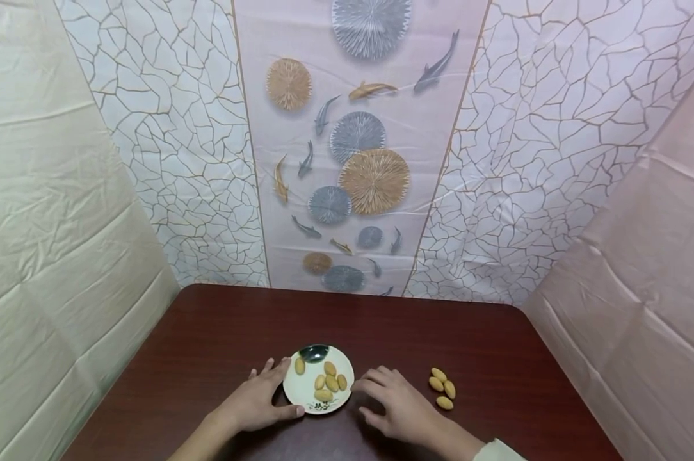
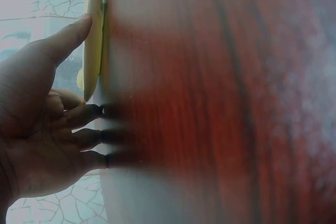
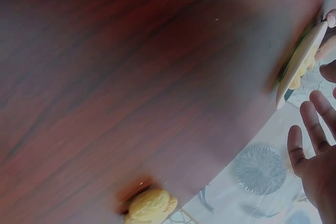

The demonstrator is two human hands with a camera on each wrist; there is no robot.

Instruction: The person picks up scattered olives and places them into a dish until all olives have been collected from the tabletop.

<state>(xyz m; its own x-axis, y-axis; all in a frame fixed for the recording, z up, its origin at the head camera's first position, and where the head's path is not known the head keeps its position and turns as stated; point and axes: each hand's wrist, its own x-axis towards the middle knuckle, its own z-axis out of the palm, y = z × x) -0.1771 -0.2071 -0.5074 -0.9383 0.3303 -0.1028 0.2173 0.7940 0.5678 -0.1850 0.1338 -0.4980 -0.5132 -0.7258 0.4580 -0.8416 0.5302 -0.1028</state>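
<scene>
A small round white plate (image 1: 303, 386) with a dark green patch and a floral mark lies on the table, bearing several tan, oval, nut-like pieces (image 1: 331, 383). My left hand (image 1: 260, 398) is at its left side, thumb and forefinger spread along the rim. In the left wrist view that thumb (image 2: 71, 38) touches the rim, and the other fingertips rest on the tabletop. By the plate's right edge is my right hand (image 1: 395, 403), its fingers loosely bent and fingertips right at the rim. Nothing shows between the right thumb and fingers.
Several more of the tan oval pieces (image 1: 442, 387) lie in a loose cluster right of my right hand. The dark reddish-brown table (image 1: 237, 326) has patterned cloth (image 1: 335, 147) behind it and pale cloth walls (image 1: 64, 256) on both sides.
</scene>
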